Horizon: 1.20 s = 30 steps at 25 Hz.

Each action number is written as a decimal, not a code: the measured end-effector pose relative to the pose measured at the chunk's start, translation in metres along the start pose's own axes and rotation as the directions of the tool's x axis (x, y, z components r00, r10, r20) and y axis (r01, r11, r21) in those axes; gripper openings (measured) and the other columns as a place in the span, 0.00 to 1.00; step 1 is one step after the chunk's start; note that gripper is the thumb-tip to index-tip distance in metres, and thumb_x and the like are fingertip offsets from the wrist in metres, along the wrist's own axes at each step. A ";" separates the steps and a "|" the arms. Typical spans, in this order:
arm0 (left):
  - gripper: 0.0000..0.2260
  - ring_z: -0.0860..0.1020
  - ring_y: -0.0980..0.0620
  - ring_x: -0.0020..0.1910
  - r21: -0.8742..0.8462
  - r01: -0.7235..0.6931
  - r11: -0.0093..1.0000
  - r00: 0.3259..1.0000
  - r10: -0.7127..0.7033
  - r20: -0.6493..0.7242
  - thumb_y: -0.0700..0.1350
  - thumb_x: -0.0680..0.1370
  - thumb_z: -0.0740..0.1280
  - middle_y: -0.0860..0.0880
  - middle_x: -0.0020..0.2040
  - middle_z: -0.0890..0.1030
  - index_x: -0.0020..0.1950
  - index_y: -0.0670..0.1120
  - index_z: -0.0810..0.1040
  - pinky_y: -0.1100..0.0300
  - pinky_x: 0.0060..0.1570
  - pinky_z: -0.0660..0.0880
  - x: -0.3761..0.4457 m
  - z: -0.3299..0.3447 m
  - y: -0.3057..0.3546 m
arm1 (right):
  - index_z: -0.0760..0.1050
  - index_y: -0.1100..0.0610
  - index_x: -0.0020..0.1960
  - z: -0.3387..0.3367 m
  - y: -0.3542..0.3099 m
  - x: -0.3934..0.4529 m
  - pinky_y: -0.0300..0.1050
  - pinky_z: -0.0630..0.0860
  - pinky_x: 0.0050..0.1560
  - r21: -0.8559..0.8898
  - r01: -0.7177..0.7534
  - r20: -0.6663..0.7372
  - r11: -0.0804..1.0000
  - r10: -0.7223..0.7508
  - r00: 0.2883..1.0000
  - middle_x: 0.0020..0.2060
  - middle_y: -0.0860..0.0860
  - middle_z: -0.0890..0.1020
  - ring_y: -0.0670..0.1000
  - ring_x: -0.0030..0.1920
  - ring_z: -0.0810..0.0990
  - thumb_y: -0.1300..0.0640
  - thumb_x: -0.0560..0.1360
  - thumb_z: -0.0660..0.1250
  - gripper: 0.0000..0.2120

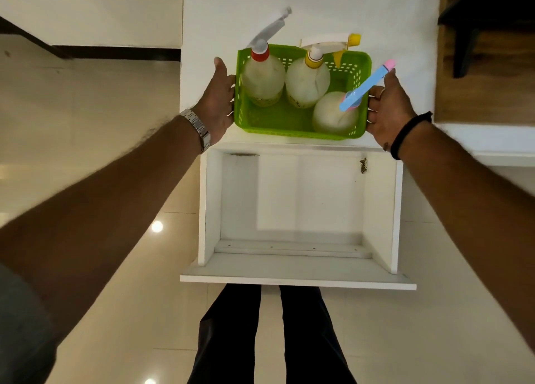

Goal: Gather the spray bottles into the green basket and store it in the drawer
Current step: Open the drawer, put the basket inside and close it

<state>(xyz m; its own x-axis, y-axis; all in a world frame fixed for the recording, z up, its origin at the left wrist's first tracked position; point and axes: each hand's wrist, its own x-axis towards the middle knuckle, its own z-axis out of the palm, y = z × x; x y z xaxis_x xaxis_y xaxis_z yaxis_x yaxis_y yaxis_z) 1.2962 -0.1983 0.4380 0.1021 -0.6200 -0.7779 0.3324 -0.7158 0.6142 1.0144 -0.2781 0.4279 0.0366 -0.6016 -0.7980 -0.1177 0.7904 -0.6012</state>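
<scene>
Glossy cream floor tiles (121, 311) all round, white cabinet top (318, 13) ahead, and below its near edge a white drawer (292, 273) pulled fully out, bare inside. Sitting on the cabinet top close to that near edge: green basket (278, 117), held from both sides. Left hand (218, 98) pressed against the basket's left wall, thumb raised above the rim, fingers curled round the edge and clamped on it. Right hand (386, 108) closed likewise on the right wall, fingers wrapped over the rim, thumb up beside the pink tip of the blue nozzle. Both arms stretched forward and nearly straight, converging on the basket; metal watch (199, 130) on the left wrist, black band (408, 133) on the right. Whether the basket rests on the top or hangs just clear of it, cannot tell. Inside, three pale bottles standing upright: red-collared bottle (262, 77) in the far left corner with a white trigger head leaning out past the far rim; yellow-collared bottle (307, 82) just beside it at the far middle, its white and yellow trigger pointing right; blue-headed bottle (335, 113) in the near right corner, its long blue nozzle slanting up over the right rim. Near left part of the basket floor bare. Dark trouser legs (272, 334) below the drawer front.
</scene>
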 end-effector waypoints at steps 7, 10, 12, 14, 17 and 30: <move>0.32 0.79 0.54 0.64 -0.151 -0.010 0.988 1.000 0.012 0.013 0.66 0.81 0.41 0.53 0.67 0.79 0.73 0.50 0.70 0.57 0.59 0.76 -0.063 -0.030 -0.080 | 0.78 0.51 0.56 -0.012 0.099 -0.056 0.47 0.78 0.62 0.178 0.020 -0.030 0.984 -0.015 0.999 0.63 0.54 0.83 0.52 0.62 0.83 0.35 0.82 0.52 0.24; 0.32 0.76 0.53 0.68 -0.169 0.047 0.984 0.998 -0.053 -0.027 0.65 0.82 0.42 0.51 0.70 0.77 0.75 0.48 0.68 0.55 0.68 0.70 -0.079 -0.046 -0.132 | 0.78 0.51 0.55 -0.017 0.158 -0.064 0.46 0.77 0.62 0.221 -0.018 -0.002 0.975 0.019 1.000 0.53 0.46 0.87 0.41 0.53 0.85 0.39 0.84 0.51 0.22; 0.31 0.72 0.52 0.72 -0.152 0.118 0.981 0.988 -0.131 -0.080 0.63 0.82 0.43 0.49 0.74 0.73 0.77 0.47 0.65 0.57 0.72 0.65 -0.078 -0.050 -0.163 | 0.79 0.52 0.56 -0.014 0.191 -0.059 0.38 0.80 0.50 0.243 -0.061 0.015 0.968 0.059 0.998 0.46 0.43 0.88 0.39 0.46 0.86 0.40 0.84 0.50 0.23; 0.31 0.71 0.53 0.72 -0.115 0.181 0.977 0.975 -0.194 -0.111 0.63 0.83 0.43 0.49 0.75 0.71 0.77 0.46 0.64 0.60 0.70 0.64 -0.069 -0.053 -0.191 | 0.79 0.53 0.55 -0.007 0.216 -0.050 0.38 0.82 0.44 0.257 -0.114 -0.003 0.960 0.119 0.993 0.44 0.46 0.89 0.44 0.45 0.87 0.40 0.84 0.50 0.24; 0.28 0.81 0.61 0.54 -0.080 0.218 0.973 0.963 -0.228 -0.142 0.62 0.83 0.44 0.53 0.63 0.79 0.69 0.48 0.72 0.69 0.52 0.75 -0.050 -0.058 -0.228 | 0.80 0.54 0.52 0.001 0.257 -0.029 0.41 0.82 0.43 0.232 -0.194 -0.021 0.953 0.204 0.979 0.41 0.47 0.88 0.46 0.42 0.87 0.39 0.84 0.50 0.25; 0.35 0.66 0.44 0.76 -0.073 0.467 0.881 0.844 -0.469 -0.261 0.70 0.78 0.49 0.44 0.77 0.66 0.78 0.50 0.64 0.44 0.75 0.63 0.033 -0.091 -0.343 | 0.80 0.56 0.59 0.030 0.358 0.040 0.44 0.81 0.47 0.108 -0.396 -0.004 0.912 0.399 0.917 0.50 0.51 0.84 0.50 0.43 0.80 0.34 0.82 0.48 0.31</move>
<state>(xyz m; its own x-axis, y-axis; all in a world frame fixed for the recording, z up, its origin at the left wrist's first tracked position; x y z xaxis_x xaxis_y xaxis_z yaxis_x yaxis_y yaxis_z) 1.2710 0.0559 0.1891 0.1755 -0.1038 -0.9790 0.4092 -0.8968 0.1685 1.0034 -0.0159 0.1795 -0.0171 -0.2371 -0.9713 -0.0145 0.9714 -0.2369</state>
